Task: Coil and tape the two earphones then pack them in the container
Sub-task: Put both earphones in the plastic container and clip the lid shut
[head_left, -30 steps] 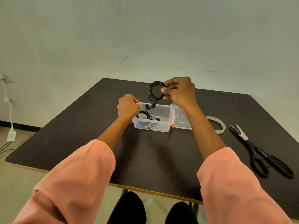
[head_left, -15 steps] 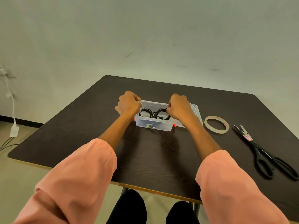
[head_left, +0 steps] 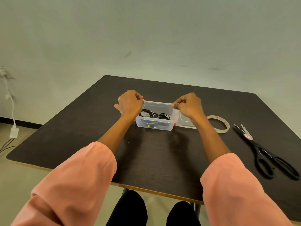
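1. Both hands sat at the clear plastic container (head_left: 154, 126), one at each short end. From where I watched, the left hand (head_left: 130, 103) had its fingers curled over the left rim.
2. At the right rim, the right hand (head_left: 189, 105) was curled the same way, fingertips pinched on the edge of the container; a ring showed on one finger.
3. Inside the container I saw the two coiled black earphones (head_left: 154, 114) lying side by side, touching, on the container floor.
4. Just right of the container, partly under the right wrist, lay the clear lid (head_left: 184, 119), flat on the worktop (head_left: 154, 160).
5. Further right I saw the tape roll (head_left: 219, 122) lying flat, near the lid.
6. Right of the tape lay the black-handled scissors (head_left: 263, 150), blades pointing far, handles toward the near edge.
7. Pink sleeves (head_left: 73, 185) covered both forearms up to mid-arm.
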